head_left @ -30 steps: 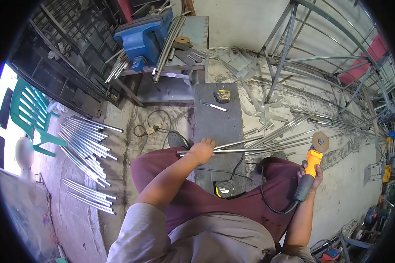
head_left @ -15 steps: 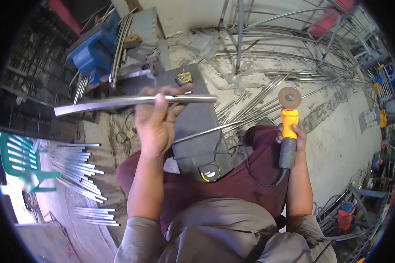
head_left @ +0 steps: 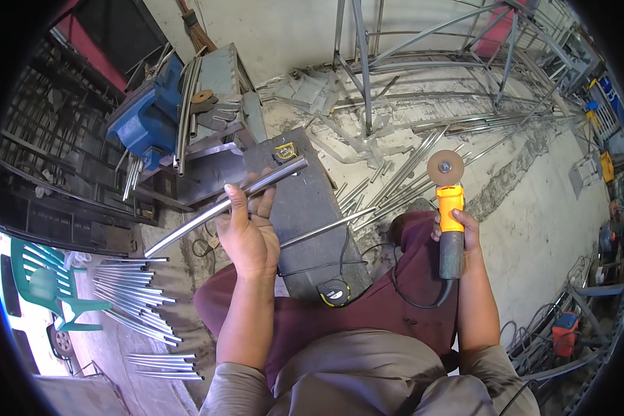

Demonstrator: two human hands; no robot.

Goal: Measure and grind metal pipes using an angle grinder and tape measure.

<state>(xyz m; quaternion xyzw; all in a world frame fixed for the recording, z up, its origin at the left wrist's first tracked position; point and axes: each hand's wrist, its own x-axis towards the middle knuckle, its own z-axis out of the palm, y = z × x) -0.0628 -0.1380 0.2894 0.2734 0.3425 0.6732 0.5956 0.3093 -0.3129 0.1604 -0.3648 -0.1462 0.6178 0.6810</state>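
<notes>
- One bright metal tube [head_left: 211,213] lies across the left hand [head_left: 249,239], its fingers curled loosely beneath and thumb pressed alongside; whether a second length nests against it cannot be told.
- The held tube slants above the low bench [head_left: 305,201], its right end over the surface toward the far edge, its left end reaching past the left edge.
- Off the bench's right edge, the right hand [head_left: 470,234] wraps firmly around an orange-and-dark angle grinder [head_left: 451,208], which stands nearly lengthwise, its brown disc [head_left: 445,166] at the end away from the person.
- The disc sits to the right of the held tube's right end, well apart from it; the left hand alone is on the metal.
- A second tube [head_left: 326,227] lies crosswise on the bench, jutting over the right edge toward loose lengths [head_left: 395,191] on the floor.
- One tape measure [head_left: 285,151] rests near the far edge, another [head_left: 334,292] at the near edge.
- A power cord [head_left: 416,303] loops from the grinder's butt across the person's lap, a snag risk; a blue vise [head_left: 145,118] stands beyond the bench's far left corner.
</notes>
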